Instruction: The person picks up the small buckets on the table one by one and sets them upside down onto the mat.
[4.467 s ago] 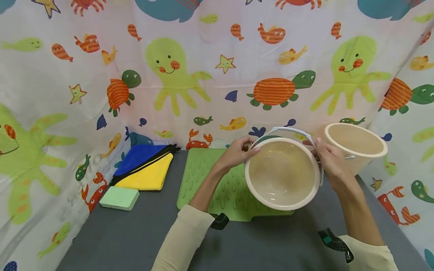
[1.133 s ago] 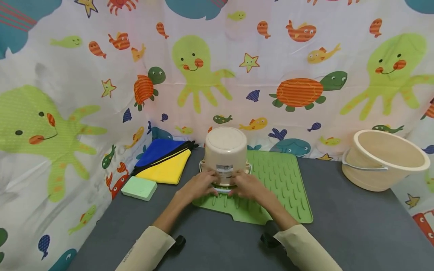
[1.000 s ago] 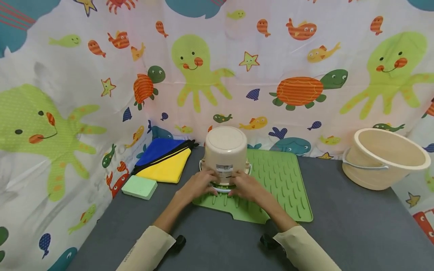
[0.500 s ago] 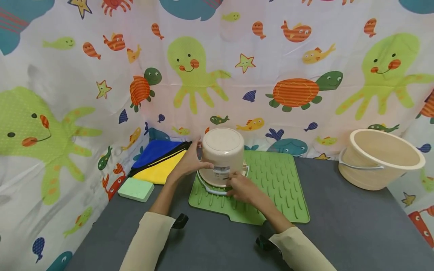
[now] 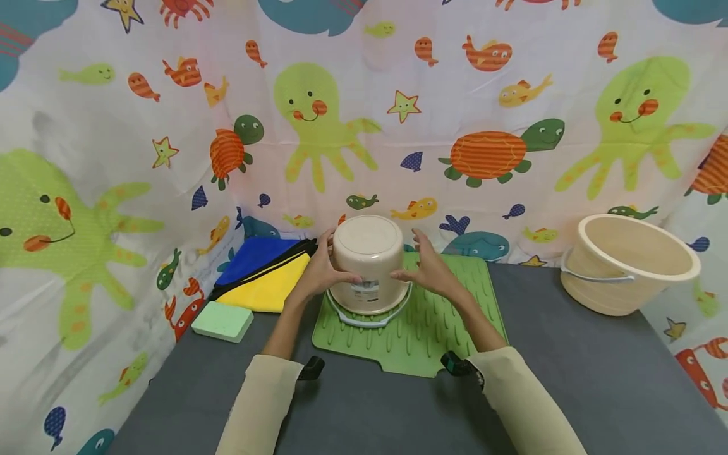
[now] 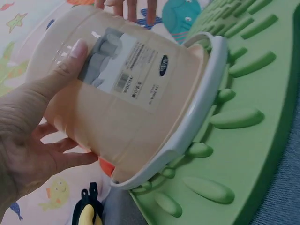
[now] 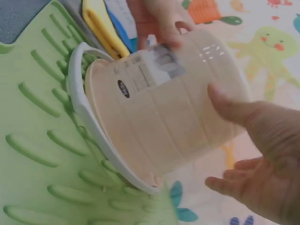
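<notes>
Up and away from the handle (image 5: 364,324) came the right hand (image 5: 433,273), spread now over the middle of the ridged green mat (image 5: 426,341)! An uneven lift looked the likeliest trouble: smooth walls could have slid off the fingers, and that loose handle, low over the mat, could have swung. And the bucket (image 5: 370,262)? Mouth-down on the mat's left part, between both hands. The left hand (image 5: 318,272), toward the mat's left edge, had fingers spread along the wall, thumb against the front; the right fingers stood spread too, thumb overlapping the wall, contact impossible to tell.
</notes>
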Motion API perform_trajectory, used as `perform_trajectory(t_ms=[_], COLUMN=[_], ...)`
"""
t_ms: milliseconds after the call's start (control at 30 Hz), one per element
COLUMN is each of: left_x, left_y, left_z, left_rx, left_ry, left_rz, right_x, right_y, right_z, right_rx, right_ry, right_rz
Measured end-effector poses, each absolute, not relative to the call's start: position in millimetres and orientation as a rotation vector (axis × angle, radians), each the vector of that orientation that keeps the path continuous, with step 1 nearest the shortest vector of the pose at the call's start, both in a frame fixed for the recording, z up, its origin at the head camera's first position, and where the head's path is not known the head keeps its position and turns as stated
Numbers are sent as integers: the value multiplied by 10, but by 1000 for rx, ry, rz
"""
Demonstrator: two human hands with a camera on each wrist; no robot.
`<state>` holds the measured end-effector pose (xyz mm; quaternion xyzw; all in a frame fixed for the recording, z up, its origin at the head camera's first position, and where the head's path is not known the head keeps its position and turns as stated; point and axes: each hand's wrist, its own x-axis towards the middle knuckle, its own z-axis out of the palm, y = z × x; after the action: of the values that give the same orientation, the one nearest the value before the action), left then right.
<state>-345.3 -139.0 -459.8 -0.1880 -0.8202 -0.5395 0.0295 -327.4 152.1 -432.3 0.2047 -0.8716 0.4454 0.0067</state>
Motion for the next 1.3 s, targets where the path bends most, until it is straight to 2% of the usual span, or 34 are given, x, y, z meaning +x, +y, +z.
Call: perform_trajectory(t_ms=[200, 533, 867, 1133, 1300], left_x=[-3510, -3556, -3516, -3453, -3434], left_y=[-1383, -1335, -1385, -1440, -1458], left_z=[-4638, -4799, -4832, -4885, -4909], left_rx=[-582, -740, -672, -637, -652], left_ry=[-2548, -2363, -2407, -2396, -2363], left_rz=[-1710, -1821, -1812, -1846, -1879], right_x=[-3387, -3359, -3408, -3187, -3018], right_y=[1404, 1363, 1400, 1692, 1993], right_z=[-4470, -4510, -4561, -4391, -4118], right_rx=[871, 970, 1039, 819, 838], right_ry=[-2631, -2509, -2509, -2713, -2624], right_rz=[1654, 1649, 1650, 1576, 1474])
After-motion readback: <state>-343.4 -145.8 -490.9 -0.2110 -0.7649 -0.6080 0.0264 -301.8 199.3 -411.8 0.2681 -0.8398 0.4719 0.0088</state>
